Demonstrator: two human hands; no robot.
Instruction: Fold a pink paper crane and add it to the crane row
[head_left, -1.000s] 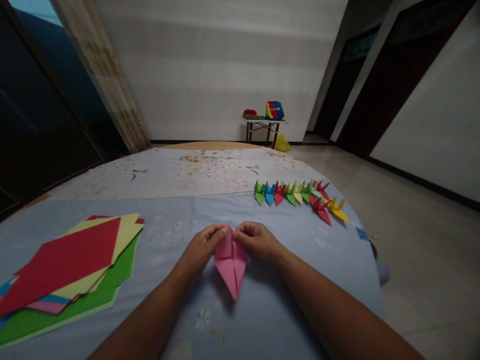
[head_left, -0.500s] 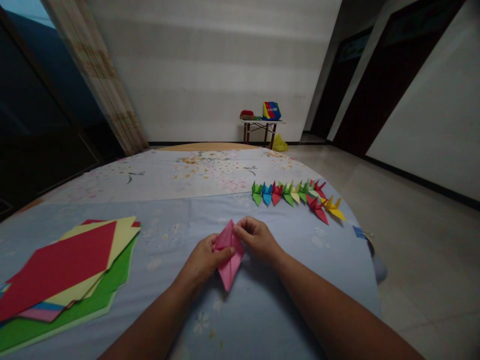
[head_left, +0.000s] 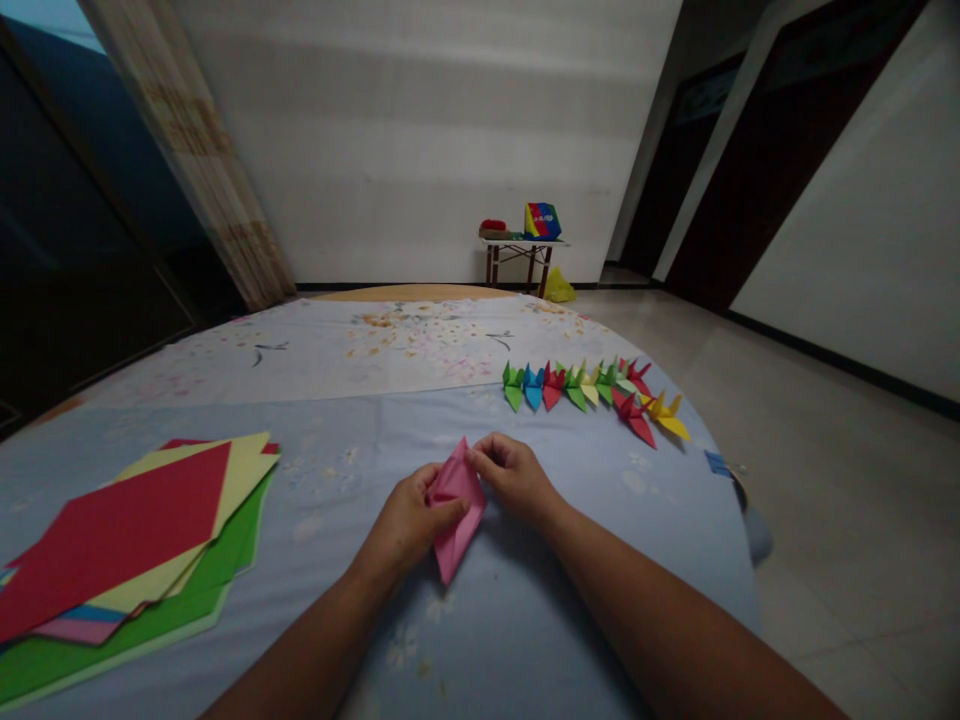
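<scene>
A pink sheet of origami paper [head_left: 460, 530], folded into a narrow diamond, is held just above the blue cloth at the middle of the table. My left hand [head_left: 415, 515] grips its left side, the thumb lying across the front and the other fingers partly hidden behind. At the upper right edge, near the top point, my right hand [head_left: 517, 476] pinches the paper between thumb and forefinger. The diamond's lower point hangs free and leans slightly left.
Several folded paper cranes [head_left: 574, 385] stand in a row at the right rear. On the left lies a loose stack of coloured paper [head_left: 150, 510]. The flowered tablecloth [head_left: 330, 345] covers a round table. A small side table [head_left: 517, 244] stands by the far wall.
The lower point of the pink paper has swung slightly left. Both hands keep nearly the same place and grip.
</scene>
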